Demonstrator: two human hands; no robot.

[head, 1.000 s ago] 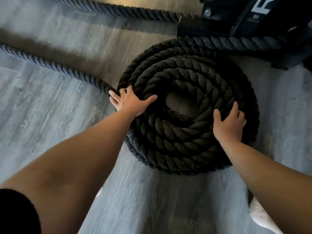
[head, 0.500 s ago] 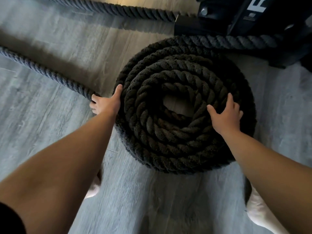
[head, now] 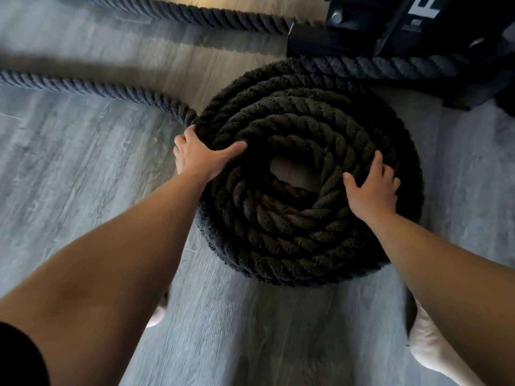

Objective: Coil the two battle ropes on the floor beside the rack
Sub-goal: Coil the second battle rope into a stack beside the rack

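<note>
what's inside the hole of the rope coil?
Bare grey floor shows through the rope coil; nothing else visible inside. The inner turns cover the hole's near side, so that part stays unseen.

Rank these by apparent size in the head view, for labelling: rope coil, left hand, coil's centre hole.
1. rope coil
2. left hand
3. centre hole, though the hand is somewhat nearer the camera, so this ranking is unsure.

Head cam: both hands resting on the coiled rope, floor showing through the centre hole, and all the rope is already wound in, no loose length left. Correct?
Not quite. The head view shows both hands, left hand and right hand, on the coil with floor in the centre hole, but a loose length of rope runs off leftward across the floor, unwound.
</note>
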